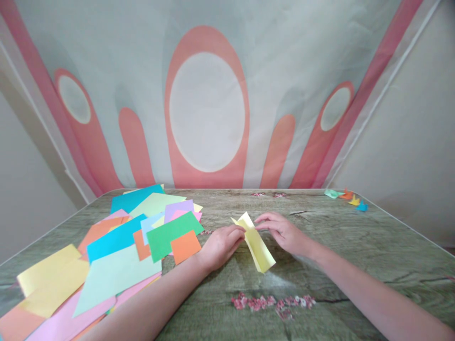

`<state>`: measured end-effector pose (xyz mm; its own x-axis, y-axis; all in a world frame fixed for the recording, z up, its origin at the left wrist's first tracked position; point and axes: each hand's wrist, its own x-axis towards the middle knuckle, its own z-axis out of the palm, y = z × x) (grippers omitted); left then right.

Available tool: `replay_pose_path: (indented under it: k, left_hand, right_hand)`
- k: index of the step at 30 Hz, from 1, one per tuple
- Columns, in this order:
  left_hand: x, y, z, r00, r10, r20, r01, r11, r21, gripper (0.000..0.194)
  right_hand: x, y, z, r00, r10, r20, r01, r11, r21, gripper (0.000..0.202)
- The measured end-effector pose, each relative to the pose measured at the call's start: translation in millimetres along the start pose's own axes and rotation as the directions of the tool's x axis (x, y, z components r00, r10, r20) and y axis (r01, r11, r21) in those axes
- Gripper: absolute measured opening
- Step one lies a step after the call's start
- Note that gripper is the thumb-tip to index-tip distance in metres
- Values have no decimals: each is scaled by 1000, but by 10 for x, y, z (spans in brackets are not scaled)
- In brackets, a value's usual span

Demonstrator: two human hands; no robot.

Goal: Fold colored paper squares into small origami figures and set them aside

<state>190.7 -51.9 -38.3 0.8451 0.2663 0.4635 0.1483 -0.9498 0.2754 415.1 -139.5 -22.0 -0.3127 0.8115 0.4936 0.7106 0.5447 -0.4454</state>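
A pale yellow sheet of paper (256, 245), creased lengthwise with its long sides raised, stands tilted above the wood-patterned table. My left hand (222, 244) has its fingers closed on the sheet's left edge, near the upper end. On the opposite side, my right hand (284, 232) has its fingers stretched toward the right edge. Its fingertips meet or nearly meet the paper there, and I cannot tell whether they press on it. The right thumb is mostly hidden.
Many coloured sheets overlap on the left, among them a green sheet (170, 237) and an orange square (185, 247). Small folded paper figures, including a blue one (362, 206), sit at the far right. A patterned cloth (206, 180) hangs behind the table (348, 246).
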Motion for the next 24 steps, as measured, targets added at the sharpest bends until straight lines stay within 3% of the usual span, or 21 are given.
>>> replay_pose_path:
  k: [7, 15, 24]
  left_hand:
    - [-8, 4, 2, 1000, 4, 20, -4, 999, -32, 19]
    - [-6, 17, -10, 995, 26, 98, -29, 999, 27, 23]
    - [-24, -50, 23, 988, -106, 109, 99, 993, 65, 18]
  right_hand:
    - [-23, -82, -2, 985, -97, 142, 116, 985, -130, 63]
    - [-44, -83, 84, 965, -166, 205, 224, 926, -305, 28]
    - [-77, 188, 66, 975, -114, 191, 167, 942, -291, 28]
